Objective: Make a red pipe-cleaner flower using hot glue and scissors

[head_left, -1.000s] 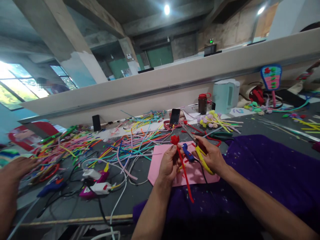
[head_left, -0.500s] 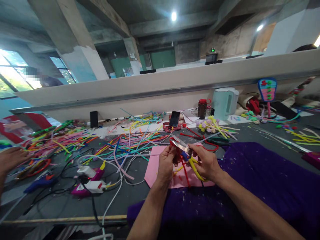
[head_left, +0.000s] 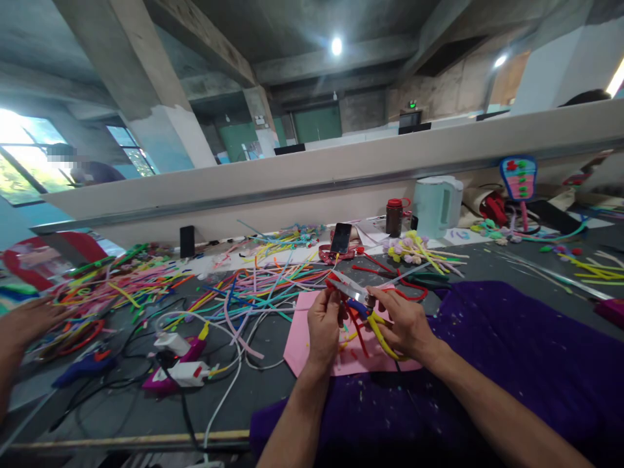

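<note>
At the far left edge another person's hand [head_left: 24,322] rests by a heap of coloured pipe cleaners [head_left: 112,286] on the dark grey table [head_left: 273,383]. Next come white and magenta glue guns [head_left: 178,364] among cables. At centre, over a pink paper sheet [head_left: 299,338], the left hand [head_left: 324,325] pinches a red fuzzy pipe cleaner [head_left: 358,331] between thumb and fingers. Just right, the right hand [head_left: 407,325] closes its fingers through yellow-handled scissors [head_left: 363,309], blades parted at the red piece's top
</note>
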Available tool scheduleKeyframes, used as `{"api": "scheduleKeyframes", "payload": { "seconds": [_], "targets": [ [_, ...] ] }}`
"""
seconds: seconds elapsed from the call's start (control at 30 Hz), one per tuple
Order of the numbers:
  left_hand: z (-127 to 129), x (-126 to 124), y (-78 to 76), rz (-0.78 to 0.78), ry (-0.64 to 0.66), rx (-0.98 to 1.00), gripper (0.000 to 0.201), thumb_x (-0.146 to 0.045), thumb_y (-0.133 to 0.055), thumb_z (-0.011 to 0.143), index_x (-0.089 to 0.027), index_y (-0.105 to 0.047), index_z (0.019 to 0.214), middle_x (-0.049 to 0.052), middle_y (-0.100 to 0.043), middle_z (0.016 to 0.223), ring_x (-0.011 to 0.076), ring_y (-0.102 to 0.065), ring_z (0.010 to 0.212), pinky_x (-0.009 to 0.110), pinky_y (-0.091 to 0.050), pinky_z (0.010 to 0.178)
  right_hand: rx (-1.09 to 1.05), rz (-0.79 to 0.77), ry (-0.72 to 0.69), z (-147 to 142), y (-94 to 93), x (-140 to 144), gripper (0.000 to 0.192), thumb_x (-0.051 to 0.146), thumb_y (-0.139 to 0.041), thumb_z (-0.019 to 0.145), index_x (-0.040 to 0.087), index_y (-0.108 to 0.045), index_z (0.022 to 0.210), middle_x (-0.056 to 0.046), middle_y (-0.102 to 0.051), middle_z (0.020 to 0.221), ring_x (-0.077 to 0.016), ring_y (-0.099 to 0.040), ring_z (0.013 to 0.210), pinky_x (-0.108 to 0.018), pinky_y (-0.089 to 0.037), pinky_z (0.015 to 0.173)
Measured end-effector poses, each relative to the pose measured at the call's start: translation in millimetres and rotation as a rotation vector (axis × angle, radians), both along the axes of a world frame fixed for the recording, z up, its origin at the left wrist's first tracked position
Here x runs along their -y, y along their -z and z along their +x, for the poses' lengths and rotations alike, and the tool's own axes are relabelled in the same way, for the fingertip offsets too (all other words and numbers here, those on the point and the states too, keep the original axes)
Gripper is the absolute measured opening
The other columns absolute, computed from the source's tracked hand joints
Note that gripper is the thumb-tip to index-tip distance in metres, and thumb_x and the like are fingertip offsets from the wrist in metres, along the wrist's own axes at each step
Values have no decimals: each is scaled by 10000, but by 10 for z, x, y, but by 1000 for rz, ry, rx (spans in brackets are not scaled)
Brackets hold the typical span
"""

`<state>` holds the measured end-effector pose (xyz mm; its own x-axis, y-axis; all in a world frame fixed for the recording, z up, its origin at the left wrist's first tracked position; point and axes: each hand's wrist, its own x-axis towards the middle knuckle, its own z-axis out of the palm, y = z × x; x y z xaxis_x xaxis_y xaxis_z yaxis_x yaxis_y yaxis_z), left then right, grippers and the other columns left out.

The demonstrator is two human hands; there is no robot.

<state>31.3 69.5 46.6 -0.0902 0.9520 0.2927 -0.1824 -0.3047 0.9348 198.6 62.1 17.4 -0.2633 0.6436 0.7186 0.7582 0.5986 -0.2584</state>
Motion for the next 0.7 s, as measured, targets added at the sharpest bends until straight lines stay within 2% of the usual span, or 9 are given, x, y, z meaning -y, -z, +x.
{"api": "scheduleKeyframes", "payload": {
  "seconds": [0.27,0.7],
  "targets": [
    [-4,-1,-9,-15,6,-7,230,-387,-573,717,-157,-558,716,-37,-465,505,63,-386,432,168,-278,411,24,16,5,-1,18,-15,541,308,-538,731,167,-407,1237,-63,-582,850,-157,-549,705,-248,-433,602],
    [11,-4,19,40,-23,-78,198,-363,-517,767,-171,-569,774,-39,-453,516,66,-380,440,172,-300,437,19,-80,-39,8,36,-14,550,244,-522,732,187,-365,1256,-62,-576,940,-162,-549,745,-262,-442,635]
  ]
}}
